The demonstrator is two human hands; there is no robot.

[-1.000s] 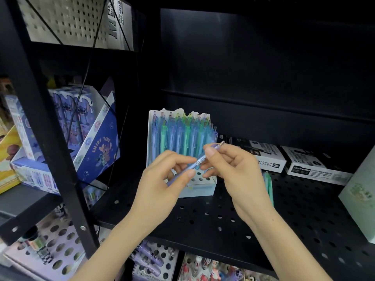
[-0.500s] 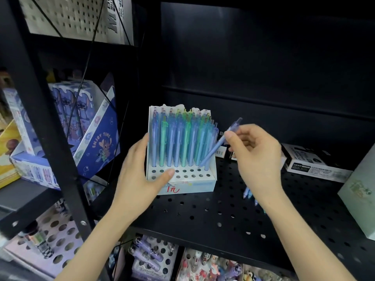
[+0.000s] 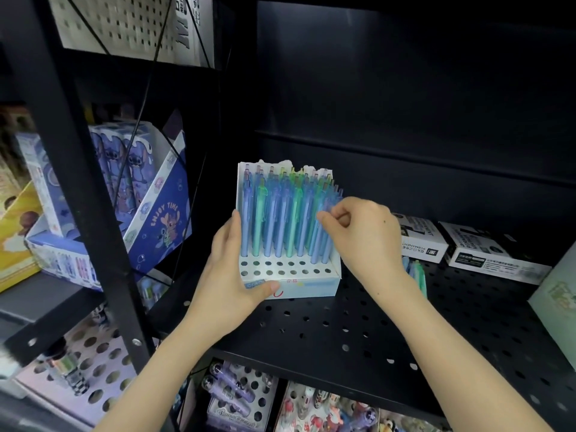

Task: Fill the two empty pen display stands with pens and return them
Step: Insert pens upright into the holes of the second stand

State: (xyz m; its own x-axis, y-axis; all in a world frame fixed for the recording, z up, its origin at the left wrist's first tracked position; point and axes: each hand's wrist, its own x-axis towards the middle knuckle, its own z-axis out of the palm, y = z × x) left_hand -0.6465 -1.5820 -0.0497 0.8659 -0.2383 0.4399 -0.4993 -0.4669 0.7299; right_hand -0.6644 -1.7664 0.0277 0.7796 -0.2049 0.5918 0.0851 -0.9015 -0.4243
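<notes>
A white pen display stand (image 3: 311, 286) sits on the black perforated shelf (image 3: 358, 332). Its back rows hold several upright blue and green pens (image 3: 274, 219); the two front rows of holes are bare. My left hand (image 3: 233, 269) grips the stand's left side, thumb across its front. My right hand (image 3: 364, 235) pinches the top of a light blue pen (image 3: 321, 241) standing in a hole at the right end of the stand. A few loose pens (image 3: 417, 272) lie on the shelf behind my right wrist.
White and black boxes (image 3: 489, 251) lie at the back right of the shelf, and a pale green box (image 3: 558, 300) stands at the right edge. Blue cartoon boxes (image 3: 149, 213) fill the left bay behind a black upright post (image 3: 93, 213). More stands sit on the shelf below.
My left hand let go of the pen and took hold of the stand. My right hand carried the pen up and set it upright into the stand's right end.
</notes>
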